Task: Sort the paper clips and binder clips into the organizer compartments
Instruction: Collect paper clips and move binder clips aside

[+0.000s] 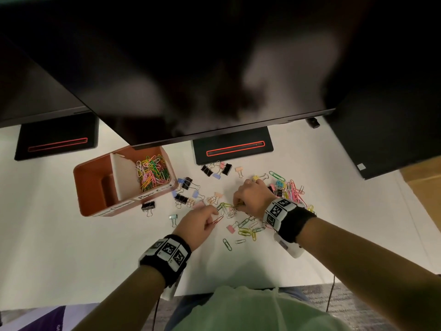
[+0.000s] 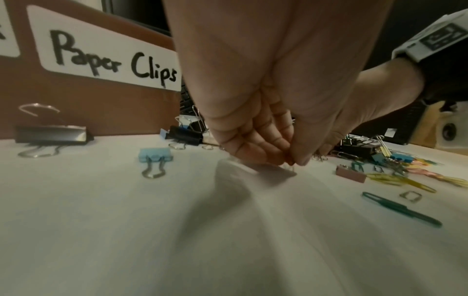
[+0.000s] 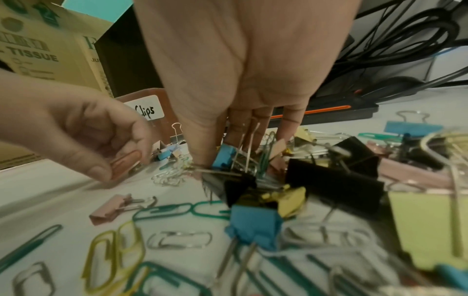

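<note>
A brown organizer (image 1: 84, 174) stands at the left; its right compartment holds several coloured paper clips (image 1: 152, 174), behind a "Paper Clips" label (image 2: 108, 60). The left compartment (image 1: 95, 185) shows no clips. My left hand (image 1: 211, 220) pinches a red-orange paper clip (image 1: 217, 220) just above the table, also seen from the right wrist (image 3: 126, 162). My right hand (image 1: 237, 204) reaches down into a tangle of clips and pinches a yellowish paper clip (image 1: 239, 204). Binder clips (image 1: 182, 199) and loose paper clips (image 1: 248, 229) lie scattered around both hands.
Two black monitor bases (image 1: 232, 149) (image 1: 57, 142) stand at the back under dark screens (image 1: 191, 68). A denser clip pile (image 1: 293, 189) lies behind my right wrist. A cardboard box (image 1: 422, 187) is at the right. The table's front edge (image 1: 238, 289) is near my body.
</note>
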`<control>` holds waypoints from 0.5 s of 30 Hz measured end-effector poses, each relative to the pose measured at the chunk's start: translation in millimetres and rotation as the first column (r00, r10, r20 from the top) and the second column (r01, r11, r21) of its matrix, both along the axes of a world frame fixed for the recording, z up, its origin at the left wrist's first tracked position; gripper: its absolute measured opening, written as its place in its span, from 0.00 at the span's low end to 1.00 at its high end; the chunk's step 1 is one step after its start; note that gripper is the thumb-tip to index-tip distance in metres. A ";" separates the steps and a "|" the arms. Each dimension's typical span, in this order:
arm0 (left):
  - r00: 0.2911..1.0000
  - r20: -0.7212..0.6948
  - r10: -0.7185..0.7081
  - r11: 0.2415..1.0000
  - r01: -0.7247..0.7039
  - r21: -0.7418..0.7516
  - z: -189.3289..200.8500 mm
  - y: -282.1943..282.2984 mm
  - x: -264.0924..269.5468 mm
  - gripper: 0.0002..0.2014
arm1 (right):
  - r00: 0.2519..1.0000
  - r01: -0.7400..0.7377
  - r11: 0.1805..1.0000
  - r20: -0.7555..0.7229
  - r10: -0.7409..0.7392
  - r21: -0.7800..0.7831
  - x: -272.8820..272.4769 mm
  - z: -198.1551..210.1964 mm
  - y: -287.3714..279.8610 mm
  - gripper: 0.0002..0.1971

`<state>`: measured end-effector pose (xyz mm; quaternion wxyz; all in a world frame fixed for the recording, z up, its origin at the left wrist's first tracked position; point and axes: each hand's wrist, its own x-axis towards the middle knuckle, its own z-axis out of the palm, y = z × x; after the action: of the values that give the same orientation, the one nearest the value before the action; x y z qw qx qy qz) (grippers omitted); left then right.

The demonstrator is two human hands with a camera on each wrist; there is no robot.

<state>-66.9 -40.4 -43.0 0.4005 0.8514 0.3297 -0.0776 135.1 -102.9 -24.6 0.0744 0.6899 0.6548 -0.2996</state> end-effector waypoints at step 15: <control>0.996 -0.060 -0.062 0.978 0.073 0.194 -1.5 11.9 45.5 0.06 | 0.993 0.083 0.995 -0.091 -0.078 0.055 14.3 5.8 -2.7 0.10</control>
<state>-21.4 -28.5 -44.6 0.3029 0.8950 0.3172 -0.0811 149.4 -105.6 -18.8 0.0128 0.7036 0.6377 -0.3132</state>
